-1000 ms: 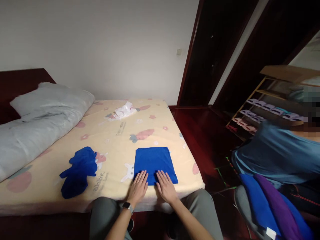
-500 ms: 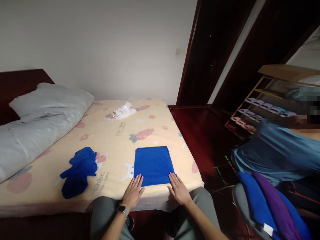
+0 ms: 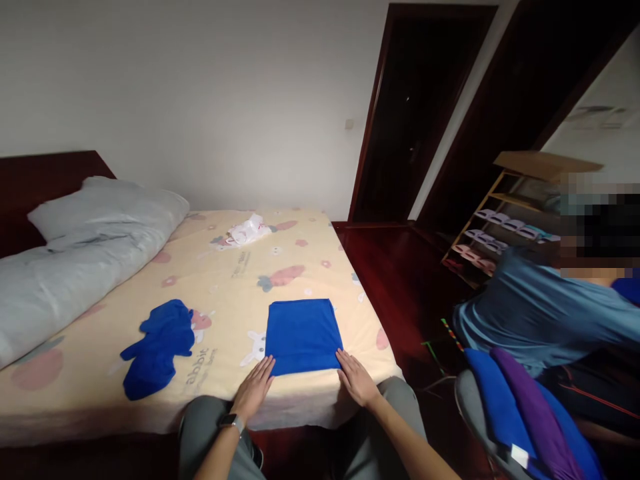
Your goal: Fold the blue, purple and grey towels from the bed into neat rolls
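Note:
A folded blue cloth (image 3: 303,335) lies flat near the front edge of the bed (image 3: 240,280). My left hand (image 3: 255,390), with a watch on its wrist, rests flat and open at the cloth's near left corner. At the near right corner my right hand (image 3: 356,379) lies flat, fingers stretched out. Neither hand holds anything. A crumpled blue cloth (image 3: 157,347) sits on the sheet to the left, apart from both hands.
A grey pillow and duvet (image 3: 75,253) lie at the bed's left. A white crumpled bag (image 3: 246,231) sits near the far edge. To the right, another person in a blue top (image 3: 540,313) bends beside a chair stacked with blue and purple cloths (image 3: 530,413). A wooden shelf (image 3: 505,227) stands behind.
Both hands slid off the top of the folded cloth, outward to its near corners. The view tilted up slightly.

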`<state>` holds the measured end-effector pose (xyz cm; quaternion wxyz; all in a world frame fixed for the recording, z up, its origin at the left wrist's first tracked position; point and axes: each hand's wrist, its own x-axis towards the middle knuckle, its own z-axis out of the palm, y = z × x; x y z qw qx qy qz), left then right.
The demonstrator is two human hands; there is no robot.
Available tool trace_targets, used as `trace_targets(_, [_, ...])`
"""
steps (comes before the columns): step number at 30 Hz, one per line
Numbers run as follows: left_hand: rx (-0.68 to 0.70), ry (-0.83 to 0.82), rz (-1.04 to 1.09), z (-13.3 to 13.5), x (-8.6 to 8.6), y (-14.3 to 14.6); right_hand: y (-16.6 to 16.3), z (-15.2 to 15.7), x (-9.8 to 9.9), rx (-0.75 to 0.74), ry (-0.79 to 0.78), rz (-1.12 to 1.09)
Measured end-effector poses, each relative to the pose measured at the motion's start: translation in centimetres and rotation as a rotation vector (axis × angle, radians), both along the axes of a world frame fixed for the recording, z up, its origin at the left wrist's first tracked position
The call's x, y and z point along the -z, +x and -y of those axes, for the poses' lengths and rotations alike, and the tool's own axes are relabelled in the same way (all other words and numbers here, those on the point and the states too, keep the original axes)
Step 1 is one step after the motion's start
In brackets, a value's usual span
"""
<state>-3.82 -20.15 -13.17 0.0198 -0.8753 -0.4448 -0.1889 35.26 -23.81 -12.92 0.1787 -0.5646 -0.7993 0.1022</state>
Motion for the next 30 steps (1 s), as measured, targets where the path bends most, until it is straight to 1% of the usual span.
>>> trace_targets(4, [0.049,0.06,-0.017,-0.7,-0.3,-0.9,0.2,-0.8,-0.4,-0.015,0.031,0.012])
trace_targets(7, [0.076,0.091,-0.038,-0.7,-0.6,-1.5,0.3,-1.2,-0.5,-0.024,0.113,0.019])
trace_targets(10, [0.066,0.076,-0.034,-0.4,-1.1,-1.6,0.3,-1.3,-0.3,-0.002,0.179,-0.013])
trace_targets(12, [0.051,0.045,-0.007,-0.2,-1.4,-1.4,0.4,-1.1,-0.2,0.01,0.167,-0.049])
trace_targets(15, [-0.002,-0.016,0.059,-0.1,-1.6,-1.1,0.7,-0.9,0.0,0.016,0.104,-0.114])
trace_targets(17, [-0.035,-0.046,0.098,-0.2,-1.5,-1.0,1.0,-0.9,0.0,0.027,0.067,-0.151])
trace_targets(19, [-0.038,-0.059,0.107,-0.3,-1.3,-0.9,1.2,-0.8,0.0,0.032,0.048,-0.179])
trace_targets(22, [-0.015,-0.037,0.062,-0.6,-1.0,-0.9,1.4,-0.9,0.1,0.015,0.052,-0.189])
trace_targets(25, [0.003,0.012,0.019,-0.7,-1.0,-0.8,1.5,-1.3,0.1,0.006,0.065,-0.146])
trace_targets(27, [-0.002,0.038,0.015,-0.6,-1.2,-0.7,1.8,-1.6,-0.1,-0.01,0.064,-0.097])
trace_targets(30, [0.012,0.072,0.0,-0.3,-1.9,-1.0,2.6,-1.7,-1.0,-0.078,0.05,-0.017])
